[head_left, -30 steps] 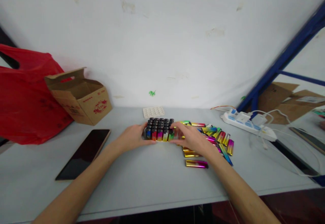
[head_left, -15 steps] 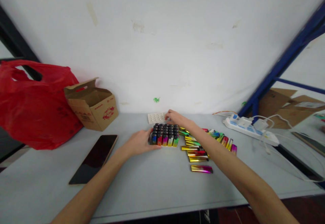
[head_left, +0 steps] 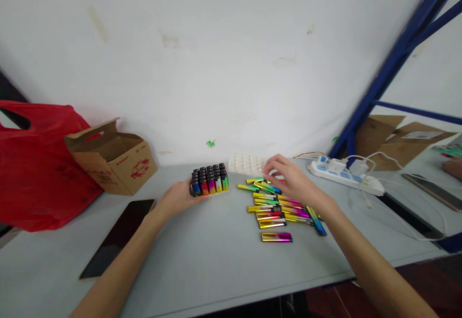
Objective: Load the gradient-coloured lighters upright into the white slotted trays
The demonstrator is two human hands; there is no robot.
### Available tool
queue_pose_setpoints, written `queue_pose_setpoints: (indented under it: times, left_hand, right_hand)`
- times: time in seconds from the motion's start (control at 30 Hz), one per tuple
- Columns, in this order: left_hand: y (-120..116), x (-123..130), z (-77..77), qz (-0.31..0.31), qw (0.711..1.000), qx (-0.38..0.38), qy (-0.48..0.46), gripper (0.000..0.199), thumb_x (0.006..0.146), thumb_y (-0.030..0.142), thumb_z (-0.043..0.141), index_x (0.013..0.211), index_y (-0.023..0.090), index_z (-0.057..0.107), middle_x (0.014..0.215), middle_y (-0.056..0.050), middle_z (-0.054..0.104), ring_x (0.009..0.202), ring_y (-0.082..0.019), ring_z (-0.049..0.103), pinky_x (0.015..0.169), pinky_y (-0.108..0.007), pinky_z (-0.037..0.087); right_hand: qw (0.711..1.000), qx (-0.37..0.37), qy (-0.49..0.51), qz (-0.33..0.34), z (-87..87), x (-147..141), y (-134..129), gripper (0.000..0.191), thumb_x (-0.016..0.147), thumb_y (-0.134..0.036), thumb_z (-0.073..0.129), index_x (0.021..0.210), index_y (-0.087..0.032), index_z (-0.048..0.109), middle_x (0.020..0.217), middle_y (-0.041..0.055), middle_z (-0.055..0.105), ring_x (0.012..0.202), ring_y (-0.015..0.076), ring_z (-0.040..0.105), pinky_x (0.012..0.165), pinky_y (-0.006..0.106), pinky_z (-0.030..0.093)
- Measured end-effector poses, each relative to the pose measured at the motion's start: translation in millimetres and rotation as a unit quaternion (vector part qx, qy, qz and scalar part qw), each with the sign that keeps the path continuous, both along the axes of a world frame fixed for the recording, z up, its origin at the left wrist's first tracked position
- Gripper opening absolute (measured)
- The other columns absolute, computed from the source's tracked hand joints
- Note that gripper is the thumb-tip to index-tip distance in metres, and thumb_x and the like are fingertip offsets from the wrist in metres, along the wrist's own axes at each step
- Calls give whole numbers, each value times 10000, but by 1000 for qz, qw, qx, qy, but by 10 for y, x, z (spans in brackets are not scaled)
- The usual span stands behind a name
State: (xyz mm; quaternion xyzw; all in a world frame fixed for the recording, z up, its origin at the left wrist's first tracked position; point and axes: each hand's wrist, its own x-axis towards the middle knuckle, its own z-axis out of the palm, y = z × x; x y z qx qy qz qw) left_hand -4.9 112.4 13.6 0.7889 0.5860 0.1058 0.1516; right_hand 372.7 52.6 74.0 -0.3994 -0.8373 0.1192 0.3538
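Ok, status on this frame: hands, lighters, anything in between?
Left hand against the block of upright lighters. Right hand over loose lighters, at white tray. Nothing between them.
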Motion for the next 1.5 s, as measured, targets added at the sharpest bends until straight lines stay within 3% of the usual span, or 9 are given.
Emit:
queue_pose_setpoints:
  times: [0.13,0.3,0.5,0.7,0.87,1.07,1.2,1.33,1.5]
  left_hand:
    - [200,145,-17,1,1000,14,17,767,836,801,617,1238,152,688,1078,-150,819,1015,-386,767,819,-373,549]
    - [328,272,10,-34,999,2,-27,681,804,758,677,1180,191,714,1095,-123,820,999,-355,755,830,-371,562]
    - [-282,120,-34,-30,996,74,-52,780,876,787,621,1400,210,627,1153,-107,738,1025,-325,709,952,-435,573]
    - [-872,43,-136,-88,993,43,-58,970,708,710,859,1538,302,566,1477,-137,626,1302,-389,645,1151,-501,517]
    - [-755,199,-127,-122,989,-1,-81,664,797,573,813,1361,256,662,1384,-133,677,1301,-369,645,1178,-485,501]
    - [-389,406,16,-152,986,-8,-64,601,662,540,891,1124,237,654,1194,-90,696,1121,-339,677,1027,-439,557]
    - [-246,514,18,-191,979,-23,-66,586,642,530,914,1062,233,633,1116,-65,696,1066,-324,684,984,-405,553]
    - [-282,532,-65,-194,977,1,-84,548,707,516,889,1102,239,630,1125,-58,687,1072,-308,680,989,-397,546]
    - [-415,497,-141,-184,977,21,-102,550,712,502,892,1112,240,622,1186,-69,674,1160,-321,664,1051,-422,538]
  right_hand:
    - [992,-31,-114,47,-177,-295,-662,99,1065,-155,602,992,-213,635,1097,84,666,953,209,693,886,358,622]
    - [974,2,-224,5,-599,-715,-866,54,1031,-153,662,1071,-178,689,1131,127,722,1084,300,706,983,463,608]
    - [986,-16,-162,19,-573,-483,-577,136,1010,-278,748,1112,-200,704,1165,101,722,1109,274,701,994,418,588]
    - [960,-82,-209,-165,-446,-139,50,151,1049,-194,640,1147,-132,737,1159,163,731,1117,300,702,1014,430,545]
    - [921,-131,-307,-199,-463,-154,217,219,1027,-251,684,1189,-121,753,1209,186,740,1145,325,715,973,397,547]
    - [922,-95,-328,-184,-397,-183,192,275,1118,-272,526,1117,-154,774,1126,179,779,1055,302,758,893,354,543]
    - [940,-67,-265,-203,-374,-140,253,265,1126,-307,524,1221,-195,744,1056,147,812,964,272,774,833,318,529]
    - [985,-34,-87,-143,-354,-137,362,329,1143,-354,474,1188,-206,764,954,82,810,874,227,746,830,309,509]
    - [976,-78,169,-118,-415,-356,485,465,941,-664,706,909,-201,729,610,-51,526,585,149,496,604,277,405]
